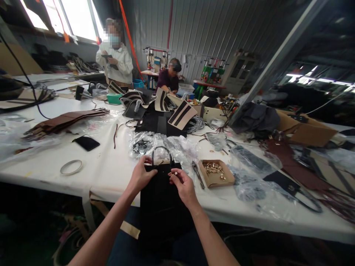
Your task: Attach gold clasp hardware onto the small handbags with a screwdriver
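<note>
A black bag (161, 199) with a curved black handle (162, 150) hangs over the near edge of the white table (111, 166). My left hand (141, 176) grips the bag's top edge near the handle, fingers closed. My right hand (181, 184) pinches a small gold metal fitting (172, 173) at the bag's top edge. A small cardboard box (216, 173) of gold hardware sits just right of my hands. Pliers (197, 173) lie between the bag and the box.
Clear plastic wrap (166, 144) lies behind the bag. A tape ring (71, 167) and a black flat piece (86, 142) lie to the left. Brown leather strips (63, 122), striped bag panels (181, 114) and dark fabric (291, 170) crowd the table. Two people (116, 59) stand at the back.
</note>
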The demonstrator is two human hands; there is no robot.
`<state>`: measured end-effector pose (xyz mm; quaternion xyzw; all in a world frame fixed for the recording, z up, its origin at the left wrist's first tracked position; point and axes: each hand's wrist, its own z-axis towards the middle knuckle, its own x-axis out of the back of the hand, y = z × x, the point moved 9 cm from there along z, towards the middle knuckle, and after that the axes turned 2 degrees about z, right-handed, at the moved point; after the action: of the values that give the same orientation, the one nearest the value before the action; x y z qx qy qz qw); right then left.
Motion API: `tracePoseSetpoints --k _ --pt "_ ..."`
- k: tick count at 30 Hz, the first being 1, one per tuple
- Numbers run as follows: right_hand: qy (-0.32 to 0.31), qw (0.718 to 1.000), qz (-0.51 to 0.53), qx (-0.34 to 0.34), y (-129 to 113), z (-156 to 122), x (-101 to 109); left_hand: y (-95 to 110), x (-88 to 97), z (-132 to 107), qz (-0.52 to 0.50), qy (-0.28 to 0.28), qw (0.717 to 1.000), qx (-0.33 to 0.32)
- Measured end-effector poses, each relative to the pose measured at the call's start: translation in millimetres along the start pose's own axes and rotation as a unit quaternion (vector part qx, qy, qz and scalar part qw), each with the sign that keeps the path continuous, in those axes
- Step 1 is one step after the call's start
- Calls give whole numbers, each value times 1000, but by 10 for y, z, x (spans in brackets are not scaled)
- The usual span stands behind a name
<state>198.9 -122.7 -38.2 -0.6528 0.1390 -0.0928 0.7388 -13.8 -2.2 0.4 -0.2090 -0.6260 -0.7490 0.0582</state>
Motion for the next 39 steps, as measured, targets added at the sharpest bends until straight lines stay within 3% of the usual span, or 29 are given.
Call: tracePoseSetpoints --k 3,5,11,15,19,23,26,35,39 --pt "1 1000 -4 1 -32 -2 -16 -267 18 -33 -104 -18 984 140" --pt "6 1000 -15 5 -52 -10 -20 -322 2 -63 -156 -37 973 168" --pt "24 1000 11 -9 -9 -50 -36 -208 -57 -184 -139 -86 977 134" --pt "-15 993 -107 49 -142 -73 -143 -176 -26 -199 -61 -83 990 101" --pt "-36 976 -187 106 -279 -84 -208 -154 38 -193 39 -65 995 59" --pt "-16 989 -136 51 -136 -59 -139 -110 130 -234 70 15 996 55" --pt "10 994 -104 19 -31 -70 -92 -21 153 -275 57 59 996 34" --pt "1 990 -140 34 -122 -105 -183 -329 -20 -309 -134 -19 984 118" --pt "-26 981 -185 53 -201 -62 -187 -423 -75 -278 -166 -43 978 115"
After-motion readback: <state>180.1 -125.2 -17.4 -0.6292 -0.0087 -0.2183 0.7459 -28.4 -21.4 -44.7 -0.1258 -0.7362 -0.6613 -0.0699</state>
